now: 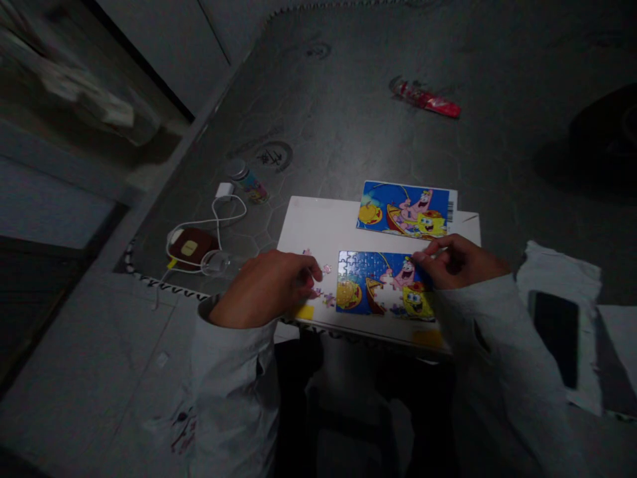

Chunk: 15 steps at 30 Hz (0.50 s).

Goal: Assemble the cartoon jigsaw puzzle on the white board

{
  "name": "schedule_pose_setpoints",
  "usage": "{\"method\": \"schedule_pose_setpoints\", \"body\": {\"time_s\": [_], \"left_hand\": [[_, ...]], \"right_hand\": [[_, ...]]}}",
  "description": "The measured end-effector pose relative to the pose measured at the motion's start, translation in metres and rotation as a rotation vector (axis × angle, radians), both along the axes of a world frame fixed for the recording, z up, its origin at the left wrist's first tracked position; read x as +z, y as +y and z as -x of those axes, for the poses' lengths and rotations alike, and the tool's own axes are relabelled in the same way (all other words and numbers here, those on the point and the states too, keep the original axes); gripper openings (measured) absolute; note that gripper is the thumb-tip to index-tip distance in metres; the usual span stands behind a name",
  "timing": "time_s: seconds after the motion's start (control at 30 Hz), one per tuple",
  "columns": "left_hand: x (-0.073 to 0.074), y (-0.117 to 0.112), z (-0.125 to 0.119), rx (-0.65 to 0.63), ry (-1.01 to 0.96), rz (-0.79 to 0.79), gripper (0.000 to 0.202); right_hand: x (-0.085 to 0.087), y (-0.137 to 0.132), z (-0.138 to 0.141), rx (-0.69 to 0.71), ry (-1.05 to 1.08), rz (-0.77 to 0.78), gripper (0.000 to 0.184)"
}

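Note:
A jigsaw puzzle lies on a white board, mostly assembled, with a white gap right of its middle. It shows a pink starfish figure, a yellow sponge figure and a burger on blue. My left hand is over several loose puzzle pieces left of the puzzle, its fingers bent and slightly apart, nothing visible between them. At the puzzle's upper right edge, my right hand has thumb and fingertips together; whatever they may hold is hidden. A matching picture card lies just beyond the puzzle.
The white board rests on a dark-covered table. At left are a capped tube, a charger with white cable and a brown case. A red packet lies farther back. A dark phone lies at right.

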State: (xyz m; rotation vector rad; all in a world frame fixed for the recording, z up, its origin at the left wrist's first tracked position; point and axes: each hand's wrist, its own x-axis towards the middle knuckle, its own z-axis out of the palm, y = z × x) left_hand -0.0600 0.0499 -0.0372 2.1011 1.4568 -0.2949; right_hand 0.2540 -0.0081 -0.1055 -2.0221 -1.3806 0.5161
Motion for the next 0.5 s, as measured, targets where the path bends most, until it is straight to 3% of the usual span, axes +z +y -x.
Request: {"method": "schedule_pose_setpoints", "body": {"time_s": [0.5], "left_hand": [[0.0084, -0.0031, -0.0074, 0.002, 0.037, 0.077, 0.009]], "right_hand": [[0.0096, -0.0016, 0.0052, 0.03, -0.042, -0.002, 0.031]]}}
